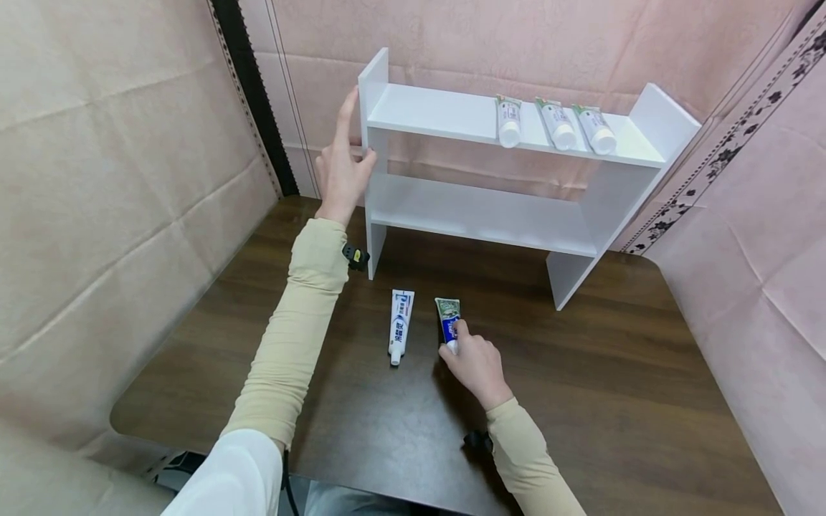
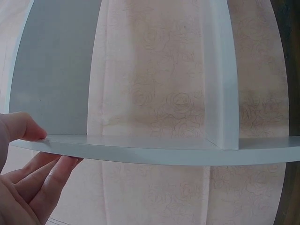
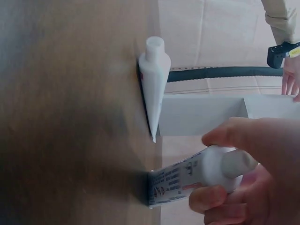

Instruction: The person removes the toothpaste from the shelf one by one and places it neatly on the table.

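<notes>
My left hand point(image 1: 343, 172) grips the left side panel of a white two-tier shelf point(image 1: 477, 208). In the left wrist view the thumb lies on one face of the panel point(image 2: 140, 153) and the fingers on the other. Lower down, my right hand point(image 1: 479, 367) pinches a green-and-blue toothpaste tube point(image 1: 448, 312) near its cap end. The right wrist view shows thumb and fingers on either side of this tube point(image 3: 180, 180), tilted with its cap end raised and its flat end at the table. To its left, a white-and-blue toothpaste tube point(image 1: 401, 321) lies on the table.
Three toothpaste tubes, a left one point(image 1: 509, 123), a middle one point(image 1: 556, 125) and a right one point(image 1: 595, 130), lie on the upper tier, caps toward the front. The shelf stands at the back of the brown wooden table point(image 1: 581, 401). Pale cloth walls point(image 1: 116, 179) surround it.
</notes>
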`<control>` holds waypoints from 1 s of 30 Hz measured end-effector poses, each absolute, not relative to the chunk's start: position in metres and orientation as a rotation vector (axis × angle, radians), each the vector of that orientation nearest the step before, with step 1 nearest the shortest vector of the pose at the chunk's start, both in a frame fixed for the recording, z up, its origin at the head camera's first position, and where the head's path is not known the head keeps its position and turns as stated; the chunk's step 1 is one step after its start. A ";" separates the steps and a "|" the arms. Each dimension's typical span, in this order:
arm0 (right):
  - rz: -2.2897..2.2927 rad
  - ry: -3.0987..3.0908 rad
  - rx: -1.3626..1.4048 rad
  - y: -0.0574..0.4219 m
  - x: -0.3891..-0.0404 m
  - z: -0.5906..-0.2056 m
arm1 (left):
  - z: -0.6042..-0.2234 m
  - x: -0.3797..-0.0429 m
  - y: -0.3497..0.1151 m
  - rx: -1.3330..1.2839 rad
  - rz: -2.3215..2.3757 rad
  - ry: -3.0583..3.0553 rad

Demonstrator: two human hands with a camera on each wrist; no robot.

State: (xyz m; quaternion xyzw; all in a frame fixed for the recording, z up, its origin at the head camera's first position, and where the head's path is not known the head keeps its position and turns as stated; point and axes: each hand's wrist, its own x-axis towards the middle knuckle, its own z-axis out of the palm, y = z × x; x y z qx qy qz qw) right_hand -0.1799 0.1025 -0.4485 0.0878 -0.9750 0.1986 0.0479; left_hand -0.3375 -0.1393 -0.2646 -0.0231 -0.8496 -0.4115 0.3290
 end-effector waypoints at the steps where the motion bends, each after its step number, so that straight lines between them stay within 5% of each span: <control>1: 0.599 -2.981 0.269 0.102 -0.180 -0.450 | -0.264 -0.338 -0.139 -0.060 -1.079 -2.227; 30: 0.633 -3.252 0.233 0.098 -0.183 -0.465 | -0.269 -0.337 -0.139 -0.029 -1.079 -2.246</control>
